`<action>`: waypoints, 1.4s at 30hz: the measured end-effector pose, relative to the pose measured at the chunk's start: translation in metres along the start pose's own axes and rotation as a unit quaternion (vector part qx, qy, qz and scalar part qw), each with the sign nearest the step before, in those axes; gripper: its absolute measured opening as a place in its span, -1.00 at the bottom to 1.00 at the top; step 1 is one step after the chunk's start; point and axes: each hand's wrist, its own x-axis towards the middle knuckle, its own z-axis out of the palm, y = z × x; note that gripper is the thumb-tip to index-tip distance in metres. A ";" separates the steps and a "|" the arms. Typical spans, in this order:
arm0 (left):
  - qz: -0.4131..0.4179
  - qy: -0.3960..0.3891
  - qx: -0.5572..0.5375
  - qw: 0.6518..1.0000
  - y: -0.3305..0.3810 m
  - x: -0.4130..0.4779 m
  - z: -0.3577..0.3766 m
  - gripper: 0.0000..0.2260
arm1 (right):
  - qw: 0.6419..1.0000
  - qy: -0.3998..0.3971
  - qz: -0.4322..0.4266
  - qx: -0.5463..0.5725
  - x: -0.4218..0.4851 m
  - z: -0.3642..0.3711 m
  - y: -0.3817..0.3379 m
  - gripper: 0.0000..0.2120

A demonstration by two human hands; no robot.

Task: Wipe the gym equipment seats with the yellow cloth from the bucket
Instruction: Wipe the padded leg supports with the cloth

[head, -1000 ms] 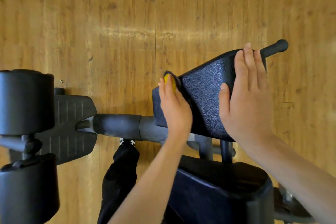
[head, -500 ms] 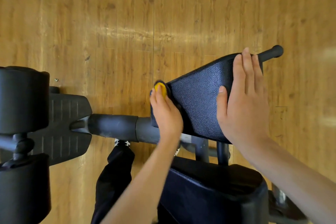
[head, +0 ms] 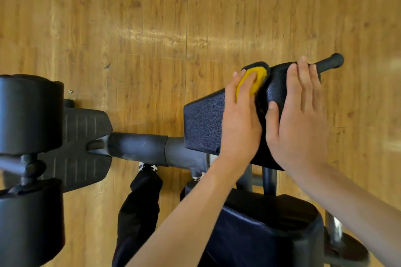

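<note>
A black textured pad (head: pixel 204 123) of the gym machine sits tilted at centre right. My left hand (head: pixel 238 119) lies on it with straight fingers and presses the yellow cloth (head: pixel 258 78), which has a dark edge, against the pad's upper edge. My right hand (head: pixel 301 119) rests flat on the pad's right part, its fingers straight, right beside the cloth. A second black seat pad (head: pixel 271 234) lies lower, under my forearms.
A black handle bar (head: pixel 329 63) sticks out past the pad's top right. Two black foam rollers (head: pixel 28 115) (head: pixel 28 223) and a ribbed footplate (head: pixel 84 147) fill the left. A grey frame tube (head: pixel 138 147) joins them. My dark trouser leg (head: pixel 138 212) stands on the wooden floor.
My left hand has slid the cloth from the pad's upper left corner rightward along the top edge, ending next to my right hand. The right hand has stayed on the pad.
</note>
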 end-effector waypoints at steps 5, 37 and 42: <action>-0.086 0.053 0.031 0.994 -0.075 -0.025 -0.024 -0.56 | 1.000 -0.006 -0.003 0.005 0.001 0.000 -0.001 -0.41; -0.109 0.053 -0.040 0.992 -0.042 -0.085 -0.008 -0.54 | 1.000 0.005 -0.006 0.018 0.000 -0.001 0.001 -0.43; -0.014 -0.034 0.016 0.999 -0.057 -0.077 -0.020 -0.51 | 1.000 0.000 -0.004 0.018 0.000 -0.001 0.001 -0.43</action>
